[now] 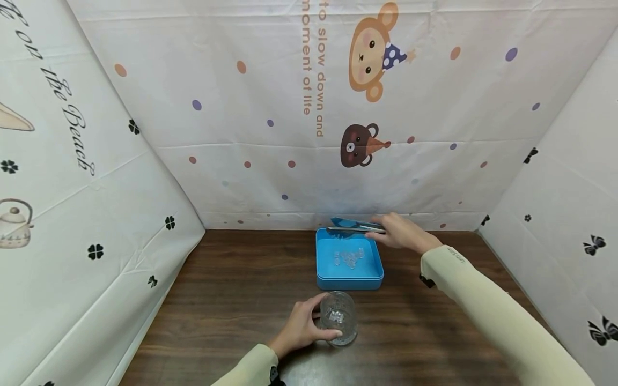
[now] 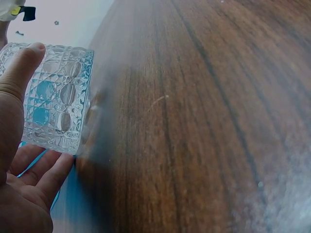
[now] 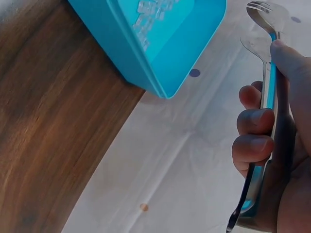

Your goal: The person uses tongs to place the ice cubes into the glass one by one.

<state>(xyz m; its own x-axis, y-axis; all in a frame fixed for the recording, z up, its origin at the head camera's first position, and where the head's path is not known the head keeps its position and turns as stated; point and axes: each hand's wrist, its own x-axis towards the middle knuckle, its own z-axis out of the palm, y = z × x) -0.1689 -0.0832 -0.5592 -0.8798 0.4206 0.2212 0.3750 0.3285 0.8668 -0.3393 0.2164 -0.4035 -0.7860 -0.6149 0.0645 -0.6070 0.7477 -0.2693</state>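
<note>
A clear, patterned drinking glass (image 1: 339, 316) stands upright on the table, close in front of the blue tray. My left hand (image 1: 301, 327) grips its side, thumb and fingers around it; in the left wrist view the thumb lies across the cut-glass wall (image 2: 58, 97). Metal serving tongs (image 1: 354, 229) are in my right hand (image 1: 399, 231), above the tray's far right edge. The right wrist view shows the fingers curled around the tongs (image 3: 267, 92), whose two ends stand apart with nothing between them. Several clear ice-like cubes (image 1: 350, 258) lie inside the blue tray (image 1: 350, 284).
The dark wooden table (image 1: 241, 289) ends at a printed white cloth wall (image 1: 270, 182) behind the tray. More printed cloth hangs on the left (image 1: 120, 214) and on the right (image 1: 555, 214).
</note>
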